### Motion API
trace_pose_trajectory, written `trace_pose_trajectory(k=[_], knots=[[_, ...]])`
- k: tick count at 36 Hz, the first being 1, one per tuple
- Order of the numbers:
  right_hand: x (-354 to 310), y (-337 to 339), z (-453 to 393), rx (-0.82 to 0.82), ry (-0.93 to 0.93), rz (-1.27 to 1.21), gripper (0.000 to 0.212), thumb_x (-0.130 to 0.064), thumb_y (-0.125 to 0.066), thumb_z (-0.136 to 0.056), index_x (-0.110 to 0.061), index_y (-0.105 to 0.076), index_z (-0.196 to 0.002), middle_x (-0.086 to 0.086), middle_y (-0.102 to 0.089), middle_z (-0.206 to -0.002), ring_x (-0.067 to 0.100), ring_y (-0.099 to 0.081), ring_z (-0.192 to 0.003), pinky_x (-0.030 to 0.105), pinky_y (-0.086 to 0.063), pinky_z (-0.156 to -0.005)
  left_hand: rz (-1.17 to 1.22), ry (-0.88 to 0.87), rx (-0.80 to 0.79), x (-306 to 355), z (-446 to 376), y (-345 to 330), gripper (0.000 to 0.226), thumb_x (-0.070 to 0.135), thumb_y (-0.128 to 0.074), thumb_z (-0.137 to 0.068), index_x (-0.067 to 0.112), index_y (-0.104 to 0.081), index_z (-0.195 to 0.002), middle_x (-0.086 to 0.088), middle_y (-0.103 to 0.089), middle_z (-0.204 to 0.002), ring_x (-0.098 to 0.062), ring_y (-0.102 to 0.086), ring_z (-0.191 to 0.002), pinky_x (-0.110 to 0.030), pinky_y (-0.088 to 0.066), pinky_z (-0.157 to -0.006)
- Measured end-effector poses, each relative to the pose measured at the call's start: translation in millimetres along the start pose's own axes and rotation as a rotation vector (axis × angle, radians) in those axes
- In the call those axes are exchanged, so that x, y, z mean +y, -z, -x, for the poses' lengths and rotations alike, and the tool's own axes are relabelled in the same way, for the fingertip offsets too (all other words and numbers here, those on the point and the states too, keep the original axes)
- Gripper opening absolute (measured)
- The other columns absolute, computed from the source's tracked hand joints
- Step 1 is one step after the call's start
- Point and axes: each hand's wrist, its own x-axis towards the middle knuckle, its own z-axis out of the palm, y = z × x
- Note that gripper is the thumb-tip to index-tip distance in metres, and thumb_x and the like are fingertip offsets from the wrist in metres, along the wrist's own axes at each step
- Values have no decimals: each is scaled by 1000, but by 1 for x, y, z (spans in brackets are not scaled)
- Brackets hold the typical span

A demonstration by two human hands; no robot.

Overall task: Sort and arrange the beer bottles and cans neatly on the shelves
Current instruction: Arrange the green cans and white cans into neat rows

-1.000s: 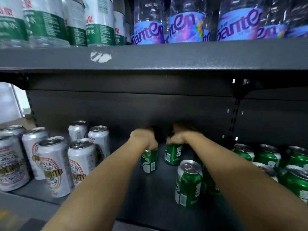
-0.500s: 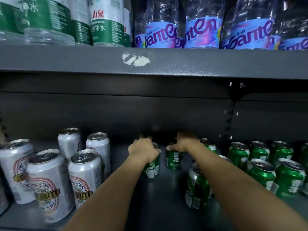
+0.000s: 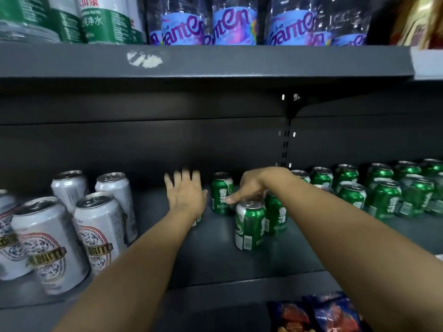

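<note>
Head view shows both arms reaching deep into the lower shelf [image 3: 215, 264], where the green beer cans stand at about 1 to 3 o'clock and the white beer cans [image 3: 98, 226] are grouped at 9 o'clock. The left hand [image 3: 185, 195] is spread with its fingers [image 3: 178, 179] straight and released, blurred, and a green can behind its wrist [image 3: 198, 221] shows only as a sliver, so I cannot tell whether the palm touches it. The right hand [image 3: 251, 188] hangs with fingers loosely curled, grasping nothing, one fingertip just beside the back green can [image 3: 221, 196] and directly above the front green can [image 3: 250, 226]. The risk, as I judge it, lies with the loose cluster at centre: these cans stand apart from the tidy green rows [image 3: 383, 192] at 2 o'clock, and a careless sweep of either forearm could knock the front can over and send it rolling toward the shelf edge. The hidden can under the left wrist could tip in the same way. A shove sideways might also jostle the rows at the right out of line.
</note>
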Motion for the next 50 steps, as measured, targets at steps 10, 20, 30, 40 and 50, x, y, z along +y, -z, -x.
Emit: trace_pose_trajectory(k=[10,20,30,40,50], knots=[[-6,-11,27,-47,67,317,71,-36,-82,-74,-11,-52,-133,6,-52,-138,29,-53,-119,42,-48,-98,258,-145,197,34,38,-6,43,16,-49,-91,17,-47,-134,-2,-45,-134,-22,-40,-123,-32,-30,-102],[-6,-24,20,283,30,137,60,-56,-73,-74,-22,-57,-120,-2,-62,-120,25,-52,-117,41,-24,-90,407,-122,177,22,55,-14,46,2,-46,-88,19,-53,-130,2,-52,-125,-19,-48,-117,-33,-45,-83],[-14,-29,0,347,-45,93,63,-68,-64,-73,-24,-56,-117,-1,-63,-115,25,-55,-114,46,-20,-105,501,-54,462,-19,48,-27,50,-6,-59,-69,12,-62,-116,-6,-57,-121,-31,-51,-112,-42,-45,-90],[-33,-14,1,432,-64,28,73,-72,-52,-82,-24,-47,-137,3,-52,-140,29,-42,-132,46,-21,-109,1174,613,275,-33,25,-31,49,40,-37,-102,12,-39,-143,-10,-54,-136,-29,-51,-122,-33,-37,-91],[-77,-34,-25,542,211,-71,46,-20,-46,-95,-28,-45,-140,5,-57,-136,28,-47,-128,40,-33,-103,1161,419,-51,-29,18,-73,87,43,-85,-61,21,-45,-135,-4,-60,-124,-25,-56,-116,-46,-47,-98]])
